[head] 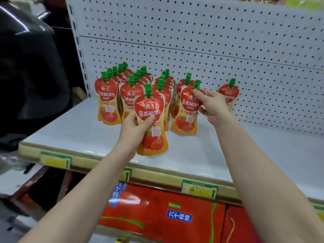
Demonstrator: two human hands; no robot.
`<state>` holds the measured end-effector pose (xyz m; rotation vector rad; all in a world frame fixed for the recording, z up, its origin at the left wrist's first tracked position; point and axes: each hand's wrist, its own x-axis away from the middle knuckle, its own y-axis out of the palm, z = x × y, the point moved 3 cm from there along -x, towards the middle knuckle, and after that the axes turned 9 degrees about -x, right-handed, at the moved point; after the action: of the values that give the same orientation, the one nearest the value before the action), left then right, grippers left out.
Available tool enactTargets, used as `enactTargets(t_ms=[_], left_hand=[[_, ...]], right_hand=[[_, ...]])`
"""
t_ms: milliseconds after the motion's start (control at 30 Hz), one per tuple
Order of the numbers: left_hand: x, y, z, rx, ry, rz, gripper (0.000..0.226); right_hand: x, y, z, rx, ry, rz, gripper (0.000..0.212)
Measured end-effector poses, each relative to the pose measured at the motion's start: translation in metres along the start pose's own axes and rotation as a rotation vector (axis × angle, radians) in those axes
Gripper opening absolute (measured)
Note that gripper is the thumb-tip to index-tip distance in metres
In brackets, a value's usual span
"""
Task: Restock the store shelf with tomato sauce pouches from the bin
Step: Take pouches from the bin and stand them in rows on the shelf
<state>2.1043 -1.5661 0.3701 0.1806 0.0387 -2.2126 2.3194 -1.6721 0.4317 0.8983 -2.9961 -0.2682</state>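
The person is in the middle of placing stock, with a pouch in each hand over the white shelf (78, 132). The left hand (134, 131) is wrapped round the waist of one tomato sauce pouch (151, 109), fingers curled across its front, holding it upright near the shelf's front edge. I cannot tell whether its base touches the shelf. The right hand (213, 106) pinches the shoulder of a second pouch (185, 120), just under the green cap. This one stands on the shelf at the head of a short row.

Behind them, the stocked pouches (108, 100) stand in several rows running back to the pegboard (192, 41). A lone pouch (228, 92) stands apart to the right, against the back wall. The bin is not in view.

The next move, as I judge it, is to let the right-hand pouch stand on its own, then set the left-hand one down in front of a row, label forward. These soft pouches tip easily, so each needs a flat, square landing.

The shelf's front lip carries yellow and green price tag holders (55, 161). Red cartons (175, 216) with blue labels fill the shelf below. A large dark glossy object (26, 67) stands to the left of the shelving.
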Motion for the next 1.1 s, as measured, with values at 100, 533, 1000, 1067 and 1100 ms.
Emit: enactTargets(t_ms=[100, 533, 1000, 1067, 1100], left_hand=[[-0.009, 0.007, -0.004, -0.015, -0.019, -0.004, 0.033], [-0.022, 0.024, -0.018, -0.031, -0.007, -0.018, 0.029], [-0.014, 0.044, -0.016, -0.035, 0.003, -0.078, 0.031], [-0.014, 0.052, -0.014, -0.031, 0.015, -0.104, 0.031], [-0.013, 0.056, -0.013, -0.032, 0.021, -0.119, 0.03]], right_hand=[[-0.025, 0.004, 0.006, 0.011, -0.025, -0.016, 0.014], [-0.072, 0.006, 0.028, 0.04, -0.037, 0.005, 0.027], [0.007, 0.002, -0.004, 0.293, -0.41, -0.129, 0.023], [0.024, 0.011, 0.003, 0.308, -0.252, -0.402, 0.02], [0.027, 0.011, 0.007, 0.285, -0.203, -0.471, 0.02]])
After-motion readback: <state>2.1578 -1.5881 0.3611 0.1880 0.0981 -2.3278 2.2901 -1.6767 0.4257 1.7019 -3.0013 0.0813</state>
